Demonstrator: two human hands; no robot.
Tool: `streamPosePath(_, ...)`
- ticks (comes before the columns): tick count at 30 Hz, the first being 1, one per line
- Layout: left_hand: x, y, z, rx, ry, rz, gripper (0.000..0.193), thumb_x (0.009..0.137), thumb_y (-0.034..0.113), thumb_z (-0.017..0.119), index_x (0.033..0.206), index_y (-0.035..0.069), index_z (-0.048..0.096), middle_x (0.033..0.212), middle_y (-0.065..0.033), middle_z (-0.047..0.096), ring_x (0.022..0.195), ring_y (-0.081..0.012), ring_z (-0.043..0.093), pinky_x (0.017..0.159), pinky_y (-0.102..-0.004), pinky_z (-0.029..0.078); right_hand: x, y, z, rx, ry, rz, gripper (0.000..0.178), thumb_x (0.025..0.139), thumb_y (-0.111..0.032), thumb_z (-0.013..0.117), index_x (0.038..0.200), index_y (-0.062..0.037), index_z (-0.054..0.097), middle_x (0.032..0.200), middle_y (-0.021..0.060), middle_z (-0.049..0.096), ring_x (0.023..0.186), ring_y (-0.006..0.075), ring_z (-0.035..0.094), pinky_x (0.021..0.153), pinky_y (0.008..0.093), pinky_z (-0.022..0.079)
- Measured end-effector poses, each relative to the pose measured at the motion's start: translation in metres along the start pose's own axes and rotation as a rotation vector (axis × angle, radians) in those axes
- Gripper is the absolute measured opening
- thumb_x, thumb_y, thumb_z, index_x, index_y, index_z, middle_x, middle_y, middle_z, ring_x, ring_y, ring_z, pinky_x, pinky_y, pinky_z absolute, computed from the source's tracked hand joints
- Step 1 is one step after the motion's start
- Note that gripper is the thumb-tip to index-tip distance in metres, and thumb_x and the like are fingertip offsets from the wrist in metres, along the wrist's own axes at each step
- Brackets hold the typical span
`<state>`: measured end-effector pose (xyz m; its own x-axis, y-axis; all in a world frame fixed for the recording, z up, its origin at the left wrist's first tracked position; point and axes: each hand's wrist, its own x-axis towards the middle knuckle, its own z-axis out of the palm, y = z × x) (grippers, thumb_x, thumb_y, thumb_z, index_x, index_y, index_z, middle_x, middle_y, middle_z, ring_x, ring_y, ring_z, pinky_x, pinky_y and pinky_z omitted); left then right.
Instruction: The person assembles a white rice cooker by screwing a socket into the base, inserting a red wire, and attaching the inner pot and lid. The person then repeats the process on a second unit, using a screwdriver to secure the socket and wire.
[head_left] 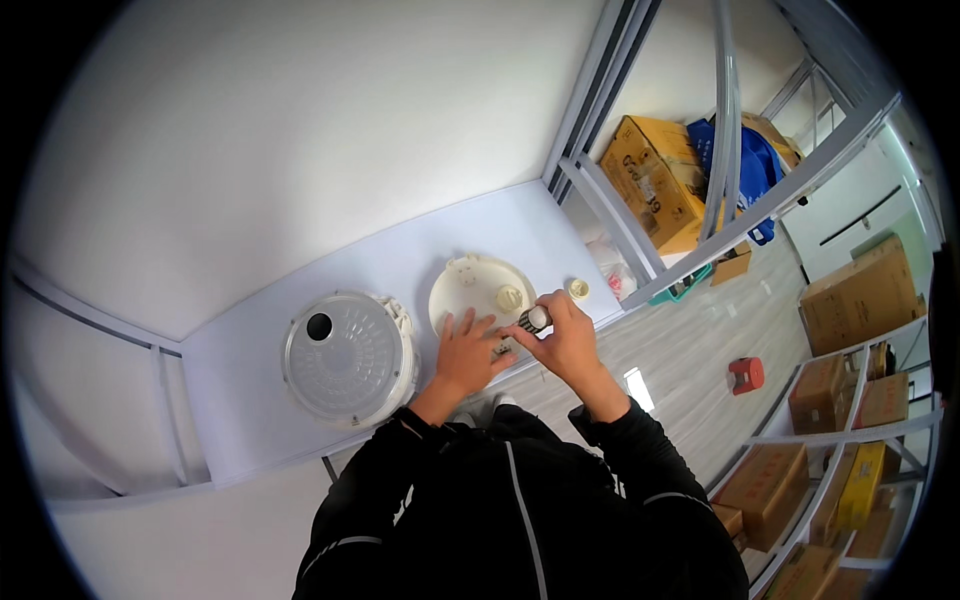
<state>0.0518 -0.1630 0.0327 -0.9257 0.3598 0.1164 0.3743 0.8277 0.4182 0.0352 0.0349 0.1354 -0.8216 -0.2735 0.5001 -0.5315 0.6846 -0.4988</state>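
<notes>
My right hand [570, 342] is closed round a short dark ribbed handle [530, 321] with a pale rounded end, which looks like a screwdriver. Its tip is hidden, pointing down at the near right part of a round cream-coloured cover [452, 287]. Resting on the near left part of that cover is my left hand [465, 358], fingers spread and nothing gripped. A small round cream piece [509, 299] lies on the cover, just beyond my hands. To the right, apart from the cover, a smaller cream cap [578, 289] stands on the pale table.
A white round drum-shaped unit [347, 368] with a translucent lid and a dark round hole [319, 326] stands at the left. Grey metal posts [612, 215] rise past the table's right end. Cardboard boxes [652, 190], a red container [746, 375] and loaded shelves [790, 440] are farther right.
</notes>
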Motion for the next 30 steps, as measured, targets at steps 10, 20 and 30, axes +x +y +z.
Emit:
streamPosePath(10, 0.007, 0.004, 0.003, -0.005, 0.106, 0.031, 0.057, 0.090, 0.060, 0.074, 0.126, 0.015, 0.080, 0.146, -0.0079, 0.065, 0.147, -0.0413, 0.048, 0.123, -0.0649, 0.027, 0.023, -0.014, -0.028, 0.201, -0.248, 0.032, 0.046, 0.086, -0.011, 0.087, 0.126, -0.0039, 0.065, 0.104, 0.0141, 0.070, 0.090, 0.0329, 0.075, 0.076, 0.0413, 0.058)
streamPosePath(20, 0.009, 0.001, 0.007, -0.024, 0.120, 0.025, 0.058, 0.089, 0.059, 0.076, 0.127, 0.015, 0.079, 0.148, -0.0090, 0.065, 0.147, -0.0424, 0.048, 0.122, -0.0642, 0.031, 0.029, -0.009, -0.028, 0.273, -0.213, -0.189, 0.043, 0.090, -0.011, 0.083, 0.130, -0.0067, 0.069, 0.125, 0.0188, 0.066, 0.091, 0.0355, 0.069, 0.081, 0.0442, 0.057)
streamPosePath(30, 0.012, 0.004, -0.008, -0.094, 0.025, -0.023, 0.058, 0.087, 0.061, 0.078, 0.121, 0.015, 0.081, 0.148, -0.0037, 0.065, 0.149, -0.0402, 0.048, 0.121, -0.0615, 0.033, 0.040, -0.009, -0.019, 0.184, -0.252, 0.044, 0.052, 0.088, -0.004, 0.082, 0.138, -0.0041, 0.067, 0.124, 0.0187, 0.068, 0.093, 0.0333, 0.070, 0.084, 0.0405, 0.058)
